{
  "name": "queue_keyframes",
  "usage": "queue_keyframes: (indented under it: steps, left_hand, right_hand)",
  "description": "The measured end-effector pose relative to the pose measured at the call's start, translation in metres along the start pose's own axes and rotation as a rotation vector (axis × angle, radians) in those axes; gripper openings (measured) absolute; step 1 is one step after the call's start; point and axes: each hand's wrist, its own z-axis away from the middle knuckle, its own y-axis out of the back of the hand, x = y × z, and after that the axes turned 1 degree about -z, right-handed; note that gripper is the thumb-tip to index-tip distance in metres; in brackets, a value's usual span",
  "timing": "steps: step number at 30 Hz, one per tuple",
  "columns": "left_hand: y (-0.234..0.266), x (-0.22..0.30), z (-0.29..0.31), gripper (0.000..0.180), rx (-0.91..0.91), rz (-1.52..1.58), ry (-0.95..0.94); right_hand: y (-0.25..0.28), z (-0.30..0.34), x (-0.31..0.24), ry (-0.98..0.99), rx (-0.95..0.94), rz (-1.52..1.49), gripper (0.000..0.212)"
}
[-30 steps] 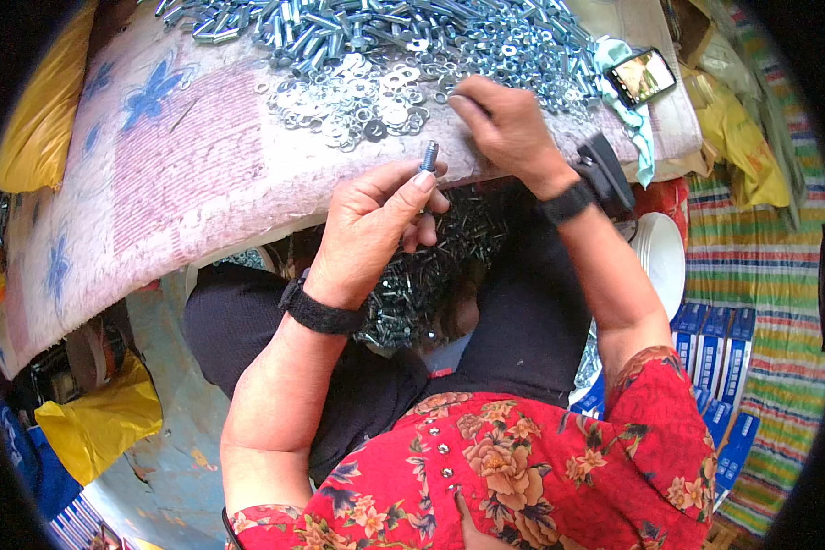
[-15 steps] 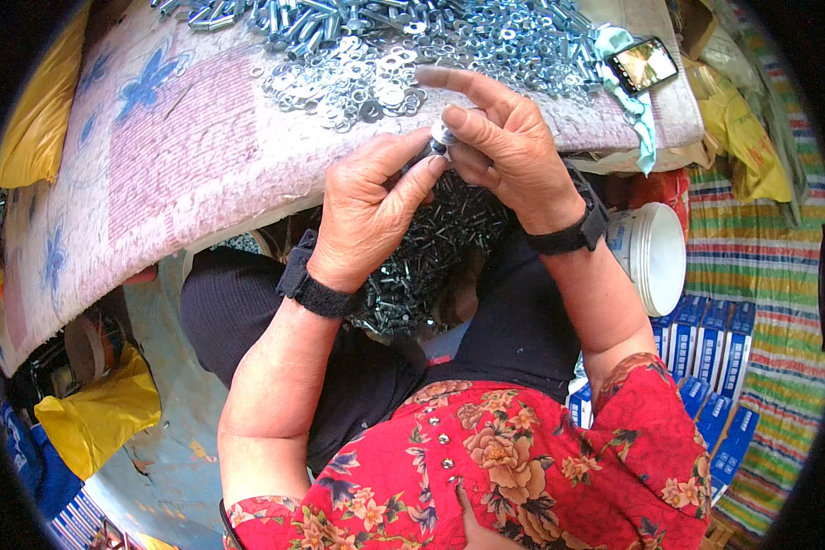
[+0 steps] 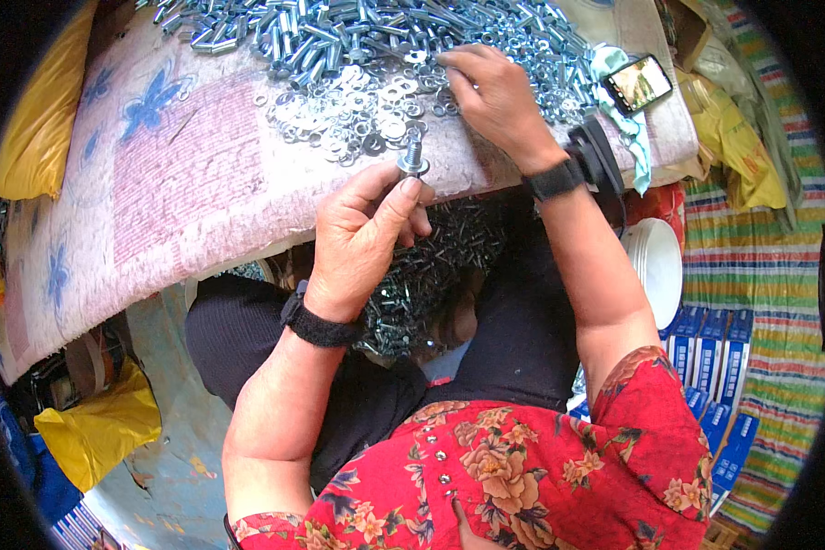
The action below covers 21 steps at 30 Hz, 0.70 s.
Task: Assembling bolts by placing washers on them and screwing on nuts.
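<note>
My left hand (image 3: 362, 234) pinches a bolt (image 3: 413, 149) between thumb and fingers, just in front of the table edge. The bolt stands with its threaded shank up and a flat washer (image 3: 412, 167) round it; its head is hidden by the fingers. My right hand (image 3: 504, 105) is over the small rings and nuts (image 3: 443, 99) on the table, its thumb and index finger apart and their tips at the pile. Loose flat washers (image 3: 339, 115) lie left of it. Behind them is a heap of metal sleeves (image 3: 316, 41).
A patterned cloth (image 3: 183, 170) covers the table. At its right lies a phone (image 3: 639, 85) on a pale blue cloth (image 3: 607, 62). Dark bolts (image 3: 399, 307) are piled below the edge between my knees. A white bucket (image 3: 658, 266) and blue boxes (image 3: 709, 353) stand at right.
My right hand has left the bolt and moved up to the pile on the table. The left hand has kept the bolt, now upright in view, and shifted slightly left and down.
</note>
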Motion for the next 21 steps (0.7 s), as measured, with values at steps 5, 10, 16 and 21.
queue_keyframes:
  steps: [5,10,16,21]
  left_hand:
    - [0.0,0.0,-0.002,0.022,0.019,0.026,0.042]
    - [0.003,0.0,0.0,0.023,0.019,0.062,0.058]
    - [-0.001,-0.003,0.0,0.024,0.016,0.024,0.076]
    - [-0.003,-0.003,-0.001,0.024,0.012,0.015,0.091]
  right_hand:
    - [-0.023,-0.008,0.002,0.116,-0.095,0.211,0.023]
    - [0.001,0.007,0.007,-0.001,0.042,-0.146,0.024]
    - [0.02,0.008,0.047,-0.006,0.029,0.349,0.024]
    - [0.0,0.013,0.046,-0.037,-0.009,0.309,0.031]
